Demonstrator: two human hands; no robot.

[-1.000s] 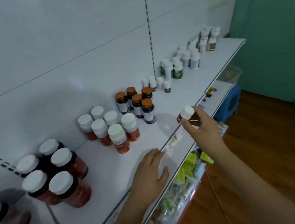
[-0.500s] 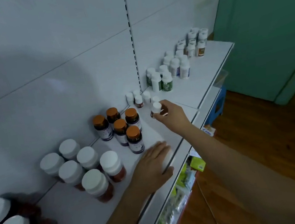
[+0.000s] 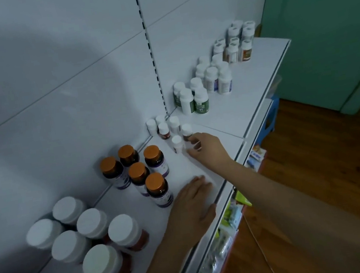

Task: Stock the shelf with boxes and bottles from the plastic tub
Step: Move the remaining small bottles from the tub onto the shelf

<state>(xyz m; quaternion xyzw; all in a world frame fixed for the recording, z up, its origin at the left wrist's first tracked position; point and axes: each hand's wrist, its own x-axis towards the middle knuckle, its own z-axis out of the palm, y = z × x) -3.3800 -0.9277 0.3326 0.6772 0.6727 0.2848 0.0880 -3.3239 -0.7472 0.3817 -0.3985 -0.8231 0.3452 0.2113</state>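
We see the shelf already well stocked: white-capped jars stand in a cluster at the near left, orange-capped bottles in a group beyond them, a small set of vials against the back wall, then green-labelled bottles and further white bottles running to the far end. Our right hand reaches to the front of the vials, its fingertips at the side of one brown vial with a white cap; the fingers are bent towards it, but we cannot tell whether they pinch it or have let go, since the hand hides the contact. Another small vial stands upright just beside, apart from the fingers. Our left hand lies flat on the shelf near the front edge, fingers straight and holding nothing, just beside the nearest orange-capped bottle. We judge the step in hand to be setting this vial into its group, and it looks nearly or fully placed. The tub is not in view, so we cannot say how much stock is left in it. No boxes show on this shelf; bare surface remains along the front and to the right. A lower shelf with coloured packets shows below the edge.
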